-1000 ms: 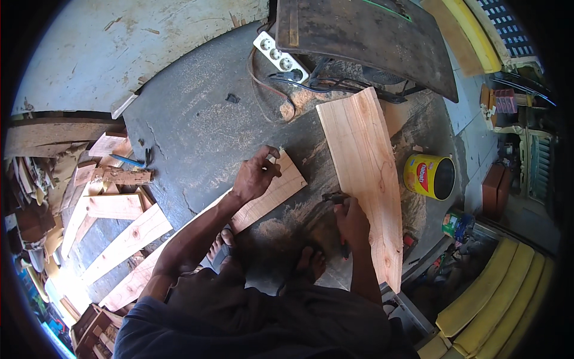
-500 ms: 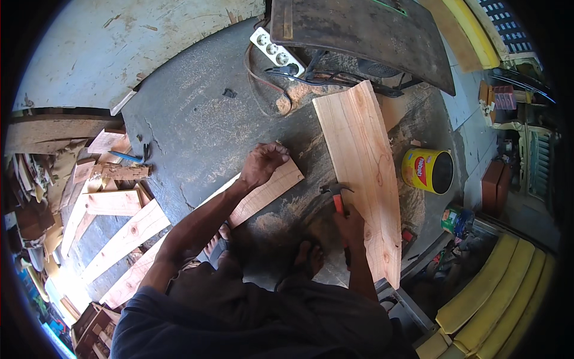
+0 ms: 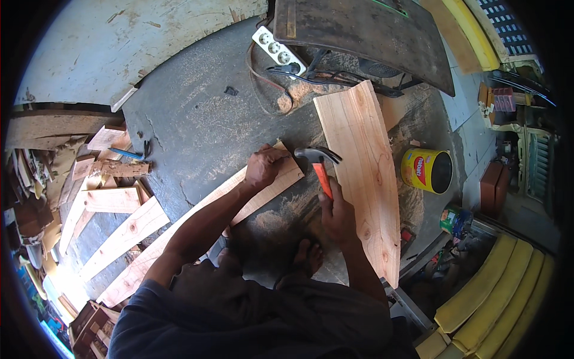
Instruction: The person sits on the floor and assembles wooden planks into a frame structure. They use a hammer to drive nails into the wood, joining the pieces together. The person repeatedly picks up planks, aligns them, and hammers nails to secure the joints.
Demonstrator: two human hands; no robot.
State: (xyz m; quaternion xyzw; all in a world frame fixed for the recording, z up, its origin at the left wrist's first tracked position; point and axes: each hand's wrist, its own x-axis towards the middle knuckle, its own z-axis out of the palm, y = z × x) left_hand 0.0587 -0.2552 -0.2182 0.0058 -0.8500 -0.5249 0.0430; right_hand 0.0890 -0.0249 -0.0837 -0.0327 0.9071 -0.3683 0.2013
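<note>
My right hand [image 3: 338,216] is closed round the handle of a claw hammer [image 3: 322,180] with an orange grip. The dark hammer head is just right of the narrow board's far end. My left hand [image 3: 262,170] is over that long, pale narrow board [image 3: 276,188], fingers pinched together near its end. What the fingertips hold, if anything, is too small to make out. Beyond the hammer, on the right, a wide pale board [image 3: 366,170] lies on the dark floor.
A yellow tin [image 3: 415,169] stands right of the wide board. Ahead are a white power strip [image 3: 276,50] with cables and a dark tabletop [image 3: 365,36]. Cut boards [image 3: 128,230] and a blue-handled tool [image 3: 127,154] lie at left. Yellow curved slats [image 3: 484,287] are at right.
My right hand has lifted the hammer and brought it leftward, close to my left hand. My left fingers have come down toward the board's end.
</note>
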